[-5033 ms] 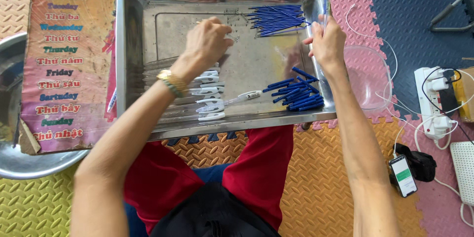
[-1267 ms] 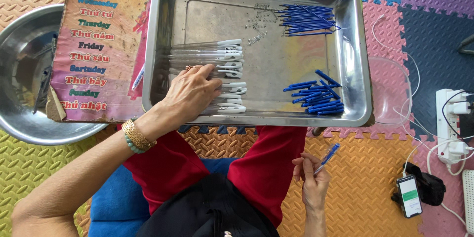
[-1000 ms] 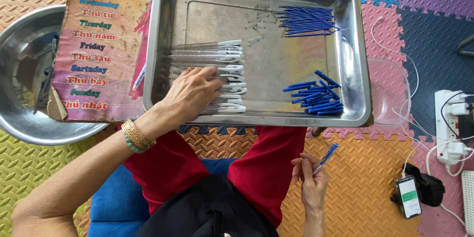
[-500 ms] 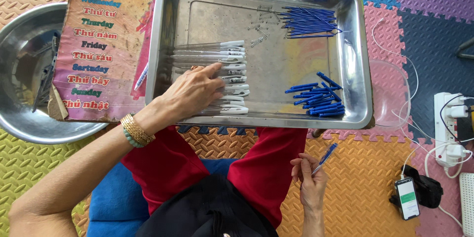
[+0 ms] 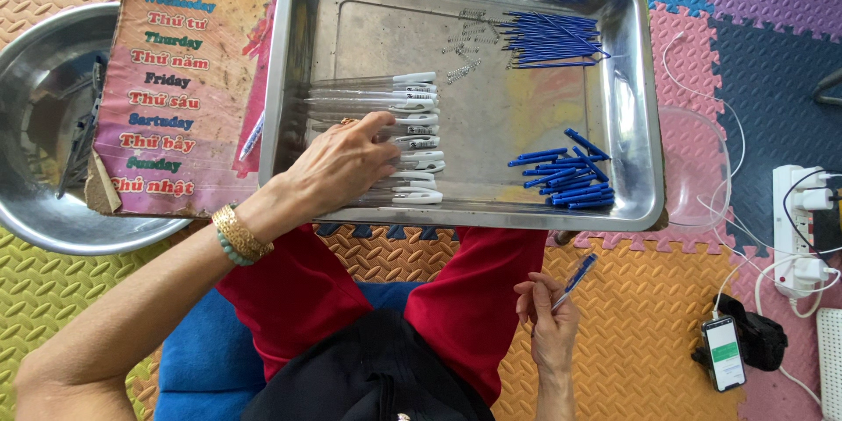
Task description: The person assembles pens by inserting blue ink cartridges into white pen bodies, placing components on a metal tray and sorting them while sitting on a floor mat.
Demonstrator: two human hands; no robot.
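While the left hand (image 5: 346, 167) lies spread over the row of clear pen barrels with white clips (image 5: 399, 136) in the left half of the steel tray (image 5: 645, 114), fingertips touching them but closed on none, the right hand (image 5: 551, 324) at lower centre-right pinches a part-built pen with a blue tip (image 5: 574, 279) above the orange mat, outside the tray. Picking a barrel is best done, in all likelihood, by drawing a single one off the edge of the row with finger and thumb, so that its neighbours stay parallel. Tray contents: thin blue refills (image 5: 553, 39) bundled at upper right; small metal springs (image 5: 463, 48) scattered just left of them; short blue pen parts (image 5: 570, 180) heaped at lower right. Round metal basin (image 5: 35, 210), left edge of frame: holds a few dark objects, too shadowed to identify. A printed weekday chart (image 5: 175, 79) lies between basin and tray.
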